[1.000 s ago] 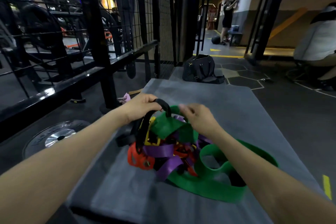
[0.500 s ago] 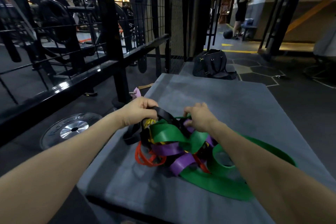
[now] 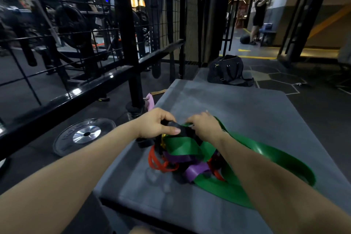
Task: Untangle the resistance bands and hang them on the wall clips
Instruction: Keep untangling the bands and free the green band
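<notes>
Black band pinched by left hand and, seemingly, right hand; one green band.

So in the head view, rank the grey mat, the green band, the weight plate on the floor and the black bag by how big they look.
1. Grey padded mat
2. Wide green resistance band
3. Round black weight plate with a silver hub and black duffel bag: these look alike, and the bag lies farther off, so I won't rank them.

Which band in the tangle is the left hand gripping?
The black band: the left hand grips it atop the pile; green, purple and red bands lie below.
</notes>
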Tool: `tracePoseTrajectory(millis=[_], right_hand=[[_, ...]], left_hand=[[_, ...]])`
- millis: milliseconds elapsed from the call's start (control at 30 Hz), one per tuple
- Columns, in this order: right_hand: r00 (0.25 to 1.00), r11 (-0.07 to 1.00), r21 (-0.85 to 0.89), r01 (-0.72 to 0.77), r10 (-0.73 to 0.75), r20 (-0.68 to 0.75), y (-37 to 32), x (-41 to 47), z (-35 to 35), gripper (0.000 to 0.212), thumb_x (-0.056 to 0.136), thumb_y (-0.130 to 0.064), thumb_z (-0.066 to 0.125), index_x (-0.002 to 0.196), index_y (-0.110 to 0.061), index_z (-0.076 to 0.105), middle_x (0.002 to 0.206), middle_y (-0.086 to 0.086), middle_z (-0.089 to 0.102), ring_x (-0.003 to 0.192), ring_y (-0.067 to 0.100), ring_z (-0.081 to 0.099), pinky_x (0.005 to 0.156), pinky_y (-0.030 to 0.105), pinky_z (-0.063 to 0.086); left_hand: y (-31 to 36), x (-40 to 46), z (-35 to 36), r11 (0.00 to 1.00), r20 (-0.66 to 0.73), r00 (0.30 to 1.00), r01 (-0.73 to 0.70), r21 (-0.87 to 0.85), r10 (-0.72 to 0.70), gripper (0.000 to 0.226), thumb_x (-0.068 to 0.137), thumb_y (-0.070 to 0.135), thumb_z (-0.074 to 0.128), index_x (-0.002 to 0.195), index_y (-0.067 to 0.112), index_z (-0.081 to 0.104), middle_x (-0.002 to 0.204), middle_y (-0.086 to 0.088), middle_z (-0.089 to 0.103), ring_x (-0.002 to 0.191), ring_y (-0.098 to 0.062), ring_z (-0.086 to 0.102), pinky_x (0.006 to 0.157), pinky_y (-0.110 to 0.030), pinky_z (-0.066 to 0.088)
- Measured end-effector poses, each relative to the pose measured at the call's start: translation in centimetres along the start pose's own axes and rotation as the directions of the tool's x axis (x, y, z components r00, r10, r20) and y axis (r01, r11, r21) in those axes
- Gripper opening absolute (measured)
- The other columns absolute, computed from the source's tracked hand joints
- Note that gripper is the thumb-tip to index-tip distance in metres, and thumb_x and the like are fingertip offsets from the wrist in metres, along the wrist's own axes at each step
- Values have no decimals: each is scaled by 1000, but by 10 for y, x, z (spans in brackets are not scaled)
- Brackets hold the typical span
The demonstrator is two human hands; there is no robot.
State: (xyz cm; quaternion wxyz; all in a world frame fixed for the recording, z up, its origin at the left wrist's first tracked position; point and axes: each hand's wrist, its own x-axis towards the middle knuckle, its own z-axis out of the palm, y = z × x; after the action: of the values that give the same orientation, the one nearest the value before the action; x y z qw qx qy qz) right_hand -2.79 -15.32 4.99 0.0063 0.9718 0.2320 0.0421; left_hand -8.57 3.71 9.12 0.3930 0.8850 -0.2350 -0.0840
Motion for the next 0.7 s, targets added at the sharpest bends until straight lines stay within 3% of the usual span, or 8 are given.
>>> tracePoseTrajectory(millis=[33,100,167,333,433,500,600,700], right_hand=[[997,998,-37,-41,39,-59,2,-1,-2,33,91,-12,50,118,-26,62,118,7,64,114,29,54,109,37,29],[980,989,-79,-126,111,-163,9,-7,-11,26,89,-13,52,108,-22,67,105,9,68,101,31,61,84,34,45],[946,974,-41,-224,207,-248,21,-14,-26,22,88,-10,50,102,-16,66,99,12,67,95,32,62,67,32,40],[829,913,99,-396,402,-389,70,-40,-68,13,82,4,45,82,-1,58,77,14,55,75,35,57,58,32,36],[799,877,96,-470,469,-375,88,-62,-83,14,83,8,44,75,-1,50,73,15,49,62,30,47,55,34,35],[775,849,112,-517,519,-361,98,-76,-85,15,85,9,44,79,0,55,78,20,54,61,28,42,56,35,37],[740,808,158,-567,584,-335,111,-97,-81,16,85,10,44,75,1,52,82,19,60,64,31,47,58,37,41],[688,750,214,-626,660,-301,124,-113,-78,28,85,11,44,61,-4,40,71,15,55,64,33,53,57,37,43]], left_hand=[[-3,-1,-1,999,-7,1000,11,31,-11,11,80,25,71,77,14,71,72,5,65,70,-7,60,75,-27,47],[-7,-2,-4,990,-56,998,30,138,-22,22,80,33,70,90,14,72,87,1,70,82,-11,65,83,-29,50],[-10,0,-8,952,-128,992,55,300,-16,18,82,41,66,84,23,69,85,-1,69,81,-16,64,78,-34,51],[-14,11,-9,780,-293,948,277,561,-126,16,84,54,54,82,38,59,89,2,65,85,-20,61,72,-36,52],[-4,16,-2,743,-421,897,373,555,-136,21,87,50,54,91,34,65,90,3,66,87,-21,62,67,-32,50],[4,20,2,722,-465,875,408,559,-135,20,87,46,57,94,30,68,94,2,66,88,-22,62,64,-30,47],[11,25,6,693,-520,840,468,549,-156,20,86,43,60,95,27,69,107,-1,64,94,-25,61,66,-30,44],[8,24,12,672,-569,793,543,503,-215,25,85,41,61,104,25,68,115,-2,61,100,-29,61,71,-32,44]])
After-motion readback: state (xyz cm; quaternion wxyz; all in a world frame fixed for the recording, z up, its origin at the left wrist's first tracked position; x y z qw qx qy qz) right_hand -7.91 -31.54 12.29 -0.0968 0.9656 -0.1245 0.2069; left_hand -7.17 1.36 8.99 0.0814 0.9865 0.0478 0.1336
